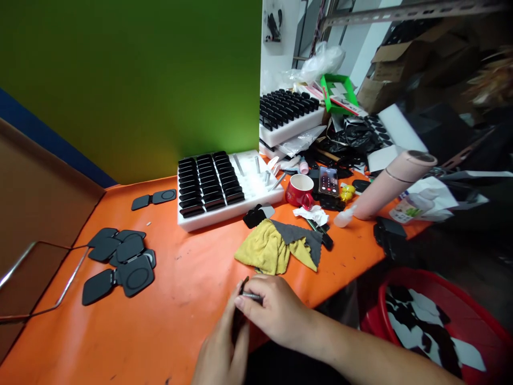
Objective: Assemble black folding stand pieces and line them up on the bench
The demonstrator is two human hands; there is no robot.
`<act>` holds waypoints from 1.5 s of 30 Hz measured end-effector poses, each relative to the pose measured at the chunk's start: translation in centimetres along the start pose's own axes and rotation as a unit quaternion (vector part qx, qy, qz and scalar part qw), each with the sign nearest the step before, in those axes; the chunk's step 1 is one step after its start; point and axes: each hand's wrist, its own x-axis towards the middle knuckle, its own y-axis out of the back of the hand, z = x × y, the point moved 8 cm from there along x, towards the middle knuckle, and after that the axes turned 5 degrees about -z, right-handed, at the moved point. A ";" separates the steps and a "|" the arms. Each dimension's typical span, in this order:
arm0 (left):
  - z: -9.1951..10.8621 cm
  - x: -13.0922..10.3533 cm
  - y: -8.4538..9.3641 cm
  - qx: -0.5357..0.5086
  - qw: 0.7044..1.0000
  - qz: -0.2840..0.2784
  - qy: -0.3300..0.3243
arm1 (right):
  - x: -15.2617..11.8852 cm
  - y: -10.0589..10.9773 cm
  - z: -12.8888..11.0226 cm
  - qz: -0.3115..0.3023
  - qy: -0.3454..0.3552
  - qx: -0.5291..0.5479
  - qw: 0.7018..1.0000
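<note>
My right hand is closed around a thin ribbed metal piece near the table's front edge. Against it, my left hand grips a dark flat object, mostly hidden between the fingers. Just beyond both hands lies a crumpled yellow cloth with a grey cloth partly over it. On the left of the orange table, several black folding pads overlap in a pile. Another unfolded black pad lies farther back.
A white foam tray holds rows of black pieces. To its right are a red mug, a phone and a pink bottle. A wire frame stands left; a red bin is at lower right.
</note>
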 end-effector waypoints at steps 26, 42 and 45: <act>2.9 -0.2 3.5 -0.015 0.992 0.116 -0.050 | -0.4 -3.0 0.8 -0.104 -0.092 0.295 0.946; 7.4 -3.3 1.3 0.455 0.782 0.087 -0.416 | -0.1 -1.6 1.3 -0.104 -0.120 0.251 0.955; 7.2 -3.5 1.0 0.466 0.768 0.088 -0.430 | -0.5 -2.6 2.3 -0.101 -0.187 0.379 0.901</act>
